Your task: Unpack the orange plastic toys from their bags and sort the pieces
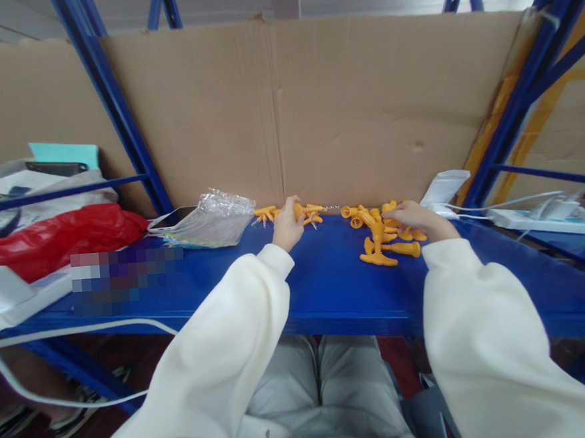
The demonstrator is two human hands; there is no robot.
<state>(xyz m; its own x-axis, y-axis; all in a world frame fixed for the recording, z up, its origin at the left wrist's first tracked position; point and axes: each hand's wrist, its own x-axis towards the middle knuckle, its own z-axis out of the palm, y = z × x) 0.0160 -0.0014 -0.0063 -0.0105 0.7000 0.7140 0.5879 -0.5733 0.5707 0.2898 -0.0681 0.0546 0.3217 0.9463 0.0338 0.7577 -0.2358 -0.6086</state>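
Note:
My left hand (287, 227) is at the back of the blue table, its fingers closed around an orange corkscrew (298, 210). Around it lie several orange corkscrews (266, 212) with bare metal spirals, one spiral pointing right. My right hand (417, 217) reaches over a second pile, of orange plastic parts; its fingertips touch the pile's back, and what they grip, if anything, is hidden. In that pile, a T-shaped orange piece (377, 240) lies nearest me, beside an orange tube (403, 248) with a flared end.
A tall cardboard sheet (365, 107) stands behind the blue table (337, 289). Left are clear plastic bags (217, 221), a phone (179, 217) and a red bag (68, 238). A white power strip (553, 221) with cables lies right. Blue posts (115, 111) frame the sides.

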